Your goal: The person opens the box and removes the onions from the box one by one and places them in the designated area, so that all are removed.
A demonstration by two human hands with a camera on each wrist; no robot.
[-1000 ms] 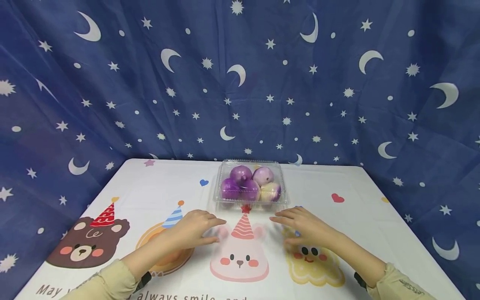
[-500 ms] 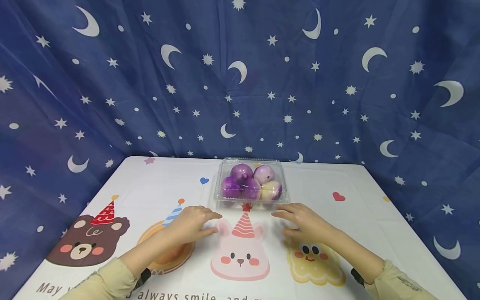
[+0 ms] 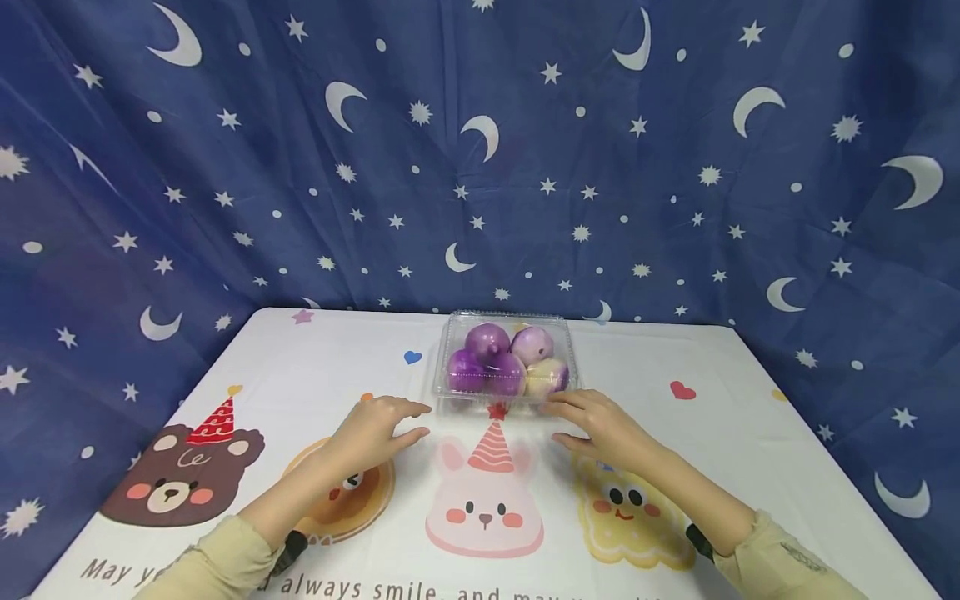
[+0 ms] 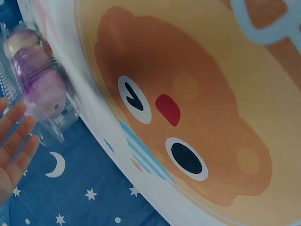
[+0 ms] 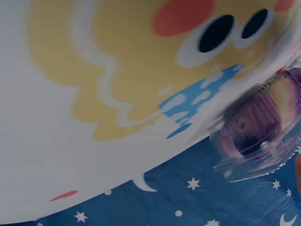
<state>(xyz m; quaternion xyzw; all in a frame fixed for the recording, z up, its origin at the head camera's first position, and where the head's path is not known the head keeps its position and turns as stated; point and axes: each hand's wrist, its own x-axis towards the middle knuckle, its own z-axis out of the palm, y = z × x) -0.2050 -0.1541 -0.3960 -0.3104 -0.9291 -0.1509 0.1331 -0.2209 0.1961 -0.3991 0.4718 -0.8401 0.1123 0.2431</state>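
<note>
A clear plastic clamshell box (image 3: 507, 392) stands near the table's far edge with its lid down. Inside it lie several round, onion-like pieces (image 3: 487, 341), purple and cream in colour. My left hand (image 3: 375, 433), fingers extended, is in front of the box and to its left, holding nothing. On the other side my right hand (image 3: 600, 427) has its fingertips right at the box's front right corner, fingers relaxed. The left wrist view shows the left hand's spread fingers (image 4: 19, 141) beside the box; in the right wrist view only a sliver of a finger (image 5: 298, 172) shows.
A white tablecloth (image 3: 360, 342) with printed cartoon animals and lettering covers the table. Directly behind the far edge hangs a dark blue curtain (image 3: 420, 150) with moons and stars, which also runs along both sides.
Both hands have moved forward, closer to the box, the right one reaching its front corner. The head view has shifted slightly. The box has stayed where it was.
</note>
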